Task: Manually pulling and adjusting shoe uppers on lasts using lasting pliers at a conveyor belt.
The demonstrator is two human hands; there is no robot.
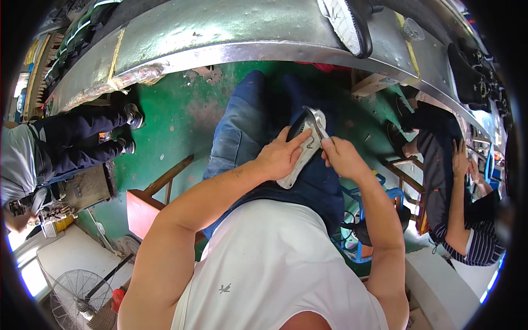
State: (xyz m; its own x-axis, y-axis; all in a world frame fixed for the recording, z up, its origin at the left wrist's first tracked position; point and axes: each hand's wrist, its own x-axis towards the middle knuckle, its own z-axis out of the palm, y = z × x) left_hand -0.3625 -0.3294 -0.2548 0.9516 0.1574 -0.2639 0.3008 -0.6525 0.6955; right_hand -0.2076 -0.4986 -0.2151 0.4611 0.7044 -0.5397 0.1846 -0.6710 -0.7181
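Observation:
A black shoe upper with a pale, dirty underside [297, 169] lies sole-up across my lap, toe pointing away from me. My left hand [280, 156] is closed around its side, with two fingers stretched over the underside. In my right hand [342, 158] is a shiny metal hammer [320, 124] with a curved head. Its head rests over the shoe's far end, touching or just above it; I cannot tell which. The fingers of the right hand are wrapped around the handle, which they mostly hide.
A metal-topped bench [220, 38] runs across the far side, with a pale-soled black shoe [352, 27] and a clear cup [412, 29] on it. More black shoes [467, 77] stand at right. People sit on both sides. A wooden stool [144, 212] and a fan [80, 302] are at left.

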